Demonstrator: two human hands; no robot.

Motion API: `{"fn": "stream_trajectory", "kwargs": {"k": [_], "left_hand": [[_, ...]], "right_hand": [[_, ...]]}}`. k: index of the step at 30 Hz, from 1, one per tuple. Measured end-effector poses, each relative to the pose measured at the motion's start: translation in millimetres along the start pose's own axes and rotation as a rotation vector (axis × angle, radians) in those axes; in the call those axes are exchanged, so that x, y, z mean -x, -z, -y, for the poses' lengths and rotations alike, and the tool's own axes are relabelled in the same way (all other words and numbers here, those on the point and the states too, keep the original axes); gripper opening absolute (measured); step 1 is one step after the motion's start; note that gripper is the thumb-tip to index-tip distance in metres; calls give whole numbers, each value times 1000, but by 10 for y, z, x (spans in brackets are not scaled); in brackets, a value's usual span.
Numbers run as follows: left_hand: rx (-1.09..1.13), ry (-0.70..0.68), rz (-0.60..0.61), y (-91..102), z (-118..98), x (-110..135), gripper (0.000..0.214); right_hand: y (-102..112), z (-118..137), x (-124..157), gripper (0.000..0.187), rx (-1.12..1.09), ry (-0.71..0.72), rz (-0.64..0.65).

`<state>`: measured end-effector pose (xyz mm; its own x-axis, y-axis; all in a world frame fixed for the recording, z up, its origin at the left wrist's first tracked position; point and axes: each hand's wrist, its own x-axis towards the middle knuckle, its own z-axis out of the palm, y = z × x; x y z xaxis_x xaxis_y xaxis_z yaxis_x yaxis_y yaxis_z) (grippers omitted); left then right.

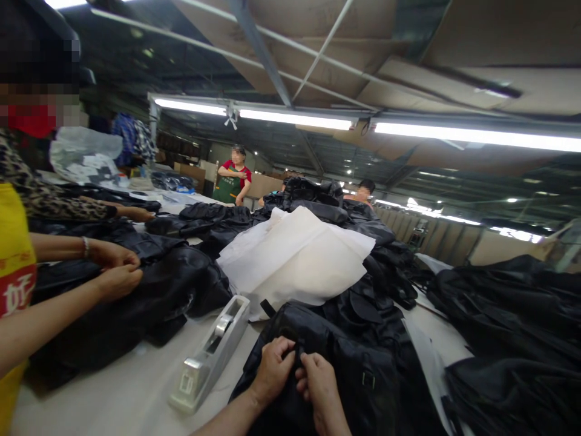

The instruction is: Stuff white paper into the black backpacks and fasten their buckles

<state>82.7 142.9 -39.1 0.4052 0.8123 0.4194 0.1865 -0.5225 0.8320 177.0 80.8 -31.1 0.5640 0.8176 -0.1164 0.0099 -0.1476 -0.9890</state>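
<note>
A black bag [349,363] with a small metal buckle [368,379] lies on the table right in front of me. My left hand [274,368] is closed in a pinch on the bag's black material, near its upper left part. Close beside it, my right hand [318,380] also pinches the black material, its fingers curled. Whether they grip a strap or a fold of the bag, I cannot tell. To the left of my hands stands a grey tape dispenser [204,369] with a roll in it. White paper sheets [295,257] rest on black bags just beyond.
At the left, a co-worker in a yellow apron [16,254] handles another black bag [177,284]. More black bags are heaped at the right [512,303] and behind the paper. Farther back stands a person in a green apron [230,188]. Tube lights [295,119] hang overhead.
</note>
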Motion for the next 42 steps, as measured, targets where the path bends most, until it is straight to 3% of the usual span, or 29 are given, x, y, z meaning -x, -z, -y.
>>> {"fn": "stream_trajectory", "kwargs": {"k": [12,15,18,22,26,31,35,38,40,42], "left_hand": [[-76,-50,-22,-34,83,-13,16],[-59,-40,-40,-37,87,-7,16],[-33,-37,-42,-42,100,10,17],[24,-63,-39,-41,126,29,18],[83,-43,-15,-25,153,36,20],[105,-22,15,-41,129,25,26],[-20,-36,29,-41,90,-50,28],[-107,-45,-27,63,76,-36,31],[-171,-68,-114,185,55,101,33],[-236,-124,-143,302,10,363,33]], "right_hand": [[-71,44,-233,24,255,245,-158],[-76,32,-182,23,194,210,-129],[-74,-15,-78,36,140,189,-62],[-93,45,-19,34,415,408,-146],[-98,171,-74,39,769,410,-207],[-45,185,-53,35,722,505,-79],[-6,403,38,32,833,418,-255],[325,663,189,28,797,510,-310],[776,716,378,28,775,562,-354],[1321,582,624,28,776,494,-408]]}}
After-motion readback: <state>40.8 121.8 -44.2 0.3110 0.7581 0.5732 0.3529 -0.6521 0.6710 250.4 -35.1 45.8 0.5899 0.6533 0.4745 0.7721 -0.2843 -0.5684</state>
